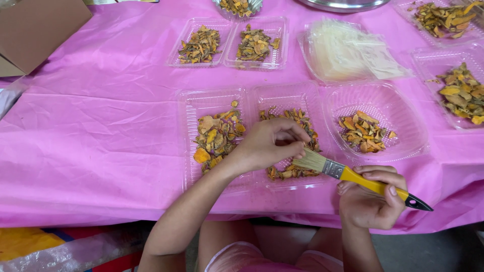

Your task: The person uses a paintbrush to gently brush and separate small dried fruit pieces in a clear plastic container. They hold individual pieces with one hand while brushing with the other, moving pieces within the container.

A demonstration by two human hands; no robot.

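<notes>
My right hand grips a paintbrush by its yellow handle, bristles pointing left. My left hand hovers over a clear hinged plastic tray, fingers pinched together against the bristle tips; whatever small piece it may hold is hidden. Both halves of this tray carry dried orange and brown slices.
A clear bowl-shaped container with dried slices sits to the right. Another filled hinged tray lies further back, beside a stack of clear bags. More filled trays line the right. A cardboard box stands far left on the pink tablecloth.
</notes>
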